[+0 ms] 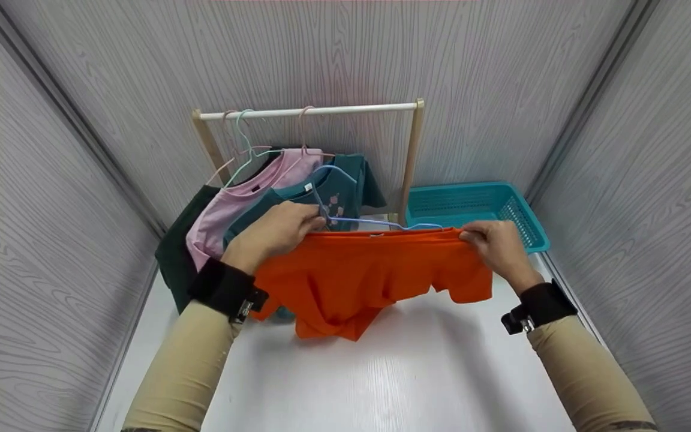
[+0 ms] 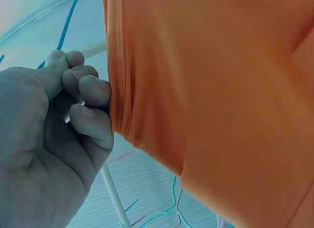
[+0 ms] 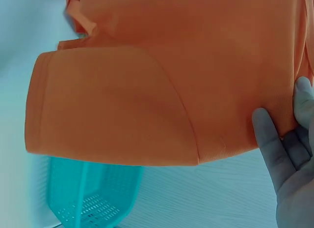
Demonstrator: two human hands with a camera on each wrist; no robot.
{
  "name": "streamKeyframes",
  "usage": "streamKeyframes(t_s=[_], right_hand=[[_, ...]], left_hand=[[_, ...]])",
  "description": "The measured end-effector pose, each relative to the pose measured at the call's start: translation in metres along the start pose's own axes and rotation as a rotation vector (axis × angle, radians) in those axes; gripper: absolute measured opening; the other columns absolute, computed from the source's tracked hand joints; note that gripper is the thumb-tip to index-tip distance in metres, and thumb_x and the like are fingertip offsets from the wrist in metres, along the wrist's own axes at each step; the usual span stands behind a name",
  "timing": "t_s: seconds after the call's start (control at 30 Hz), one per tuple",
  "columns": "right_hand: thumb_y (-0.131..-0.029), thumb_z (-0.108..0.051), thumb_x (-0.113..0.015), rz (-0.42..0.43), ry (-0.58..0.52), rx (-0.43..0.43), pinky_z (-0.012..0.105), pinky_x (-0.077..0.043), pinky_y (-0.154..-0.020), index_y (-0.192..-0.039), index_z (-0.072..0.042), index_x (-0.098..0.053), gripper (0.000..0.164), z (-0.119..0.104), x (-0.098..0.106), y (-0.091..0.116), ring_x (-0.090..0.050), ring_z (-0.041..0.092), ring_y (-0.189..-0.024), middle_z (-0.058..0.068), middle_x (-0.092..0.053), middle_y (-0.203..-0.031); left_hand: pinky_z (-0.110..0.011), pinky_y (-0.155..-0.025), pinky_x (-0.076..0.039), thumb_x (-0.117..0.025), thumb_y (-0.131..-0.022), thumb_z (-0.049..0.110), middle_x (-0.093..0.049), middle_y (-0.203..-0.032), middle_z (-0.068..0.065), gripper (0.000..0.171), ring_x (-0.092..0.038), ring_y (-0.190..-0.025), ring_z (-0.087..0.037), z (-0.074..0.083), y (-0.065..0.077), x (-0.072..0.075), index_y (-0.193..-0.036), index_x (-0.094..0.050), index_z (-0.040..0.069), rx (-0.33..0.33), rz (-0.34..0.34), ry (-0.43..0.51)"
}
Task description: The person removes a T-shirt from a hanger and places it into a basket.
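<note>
An orange T-shirt [image 1: 351, 276] is stretched sideways between both hands, its neckline up and its body hanging in folds over the white table. A blue wire hanger [image 1: 369, 221] lies along the neckline, its hook raised to the left. My left hand [image 1: 279, 228] pinches the hanger between thumb and forefinger, the other fingers curled against the shirt's gathered edge [image 2: 120, 85]. At the opposite shoulder, my right hand [image 1: 497, 243] pinches the cloth between thumb and fingers. One short sleeve [image 3: 113, 105] hangs beside that grip. The hanger's far end is hidden by the shirt.
Behind stands a clothes rack with a white rod [image 1: 357, 110] and wooden posts. At its left hang a dark green garment [image 1: 174, 255], a pink shirt [image 1: 204, 231] and a teal shirt [image 1: 348, 174]. A teal basket [image 1: 462, 192] sits right of the rack, and grey wood-grain walls enclose the table.
</note>
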State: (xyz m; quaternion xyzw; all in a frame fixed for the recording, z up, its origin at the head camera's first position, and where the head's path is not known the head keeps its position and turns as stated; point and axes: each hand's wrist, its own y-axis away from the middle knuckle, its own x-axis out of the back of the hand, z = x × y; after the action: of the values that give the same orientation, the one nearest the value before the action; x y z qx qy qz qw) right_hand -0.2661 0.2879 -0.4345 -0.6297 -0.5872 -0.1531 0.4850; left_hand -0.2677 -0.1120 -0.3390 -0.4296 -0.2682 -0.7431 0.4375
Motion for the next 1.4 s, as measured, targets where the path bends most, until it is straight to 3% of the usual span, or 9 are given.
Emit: streamKeyframes(t_s=[0.3, 0.53, 0.77, 0.93, 1.1, 1.4], right_hand=[[-0.090, -0.016, -0.068, 0.067, -0.035, -0.002, 0.043, -0.059, -0.074, -0.099, -0.004, -0.077, 0.017, -0.014, -0.012, -0.001, -0.072, 0.028, -0.082, 0.014, -0.076, -0.093], [-0.091, -0.018, -0.068, 0.085, -0.036, -0.078, 0.043, -0.058, -0.074, -0.096, -0.004, -0.077, 0.017, -0.014, -0.027, 0.001, -0.071, 0.029, -0.082, 0.014, -0.076, -0.092], [-0.091, -0.018, -0.067, -0.016, -0.075, -0.097, 0.041, -0.059, -0.077, -0.103, -0.007, -0.076, 0.018, -0.029, -0.035, 0.003, -0.070, 0.025, -0.083, 0.011, -0.076, -0.094], [-0.094, -0.020, -0.064, -0.096, -0.124, -0.062, 0.038, -0.059, -0.078, -0.105, -0.010, -0.075, 0.018, -0.046, -0.052, 0.007, -0.067, 0.022, -0.083, 0.007, -0.075, -0.095], [-0.096, -0.018, -0.060, -0.164, -0.206, -0.039, 0.035, -0.059, -0.079, -0.104, -0.012, -0.071, 0.014, -0.060, -0.072, 0.011, -0.065, 0.019, -0.083, 0.005, -0.072, -0.095], [-0.097, -0.013, -0.059, -0.270, -0.313, 0.165, 0.031, -0.058, -0.080, -0.105, -0.012, -0.069, 0.012, -0.079, -0.101, 0.020, -0.066, 0.014, -0.085, 0.003, -0.072, -0.098]], left_hand=[[-0.033, -0.088, -0.057, -0.051, -0.101, 0.033, -0.067, -0.101, -0.002, 0.022, -0.065, -0.090, -0.019, 0.008, -0.002, -0.001, -0.111, -0.062, 0.017, 0.002, 0.003, 0.075], [-0.031, -0.078, -0.056, -0.049, -0.102, 0.034, -0.063, -0.093, -0.005, 0.024, -0.060, -0.080, -0.022, 0.003, -0.001, -0.001, -0.111, -0.063, 0.017, 0.011, -0.032, 0.138], [-0.030, -0.078, -0.056, -0.049, -0.101, 0.036, -0.061, -0.086, -0.006, 0.024, -0.062, -0.076, -0.022, 0.010, -0.003, -0.007, -0.103, -0.061, 0.016, 0.017, -0.047, 0.163], [-0.028, -0.073, -0.057, -0.049, -0.102, 0.032, -0.059, -0.077, -0.006, 0.023, -0.065, -0.070, -0.021, 0.022, -0.015, -0.015, -0.100, -0.062, 0.014, 0.008, -0.035, 0.179], [-0.026, -0.071, -0.059, -0.048, -0.102, 0.032, -0.061, -0.080, -0.008, 0.024, -0.068, -0.068, -0.019, 0.032, -0.030, -0.026, -0.100, -0.063, 0.014, 0.002, -0.028, 0.212], [-0.026, -0.062, -0.057, -0.044, -0.105, 0.032, -0.059, -0.077, -0.006, 0.025, -0.068, -0.063, -0.017, 0.041, -0.050, -0.044, -0.102, -0.061, 0.014, 0.022, -0.017, 0.260]])
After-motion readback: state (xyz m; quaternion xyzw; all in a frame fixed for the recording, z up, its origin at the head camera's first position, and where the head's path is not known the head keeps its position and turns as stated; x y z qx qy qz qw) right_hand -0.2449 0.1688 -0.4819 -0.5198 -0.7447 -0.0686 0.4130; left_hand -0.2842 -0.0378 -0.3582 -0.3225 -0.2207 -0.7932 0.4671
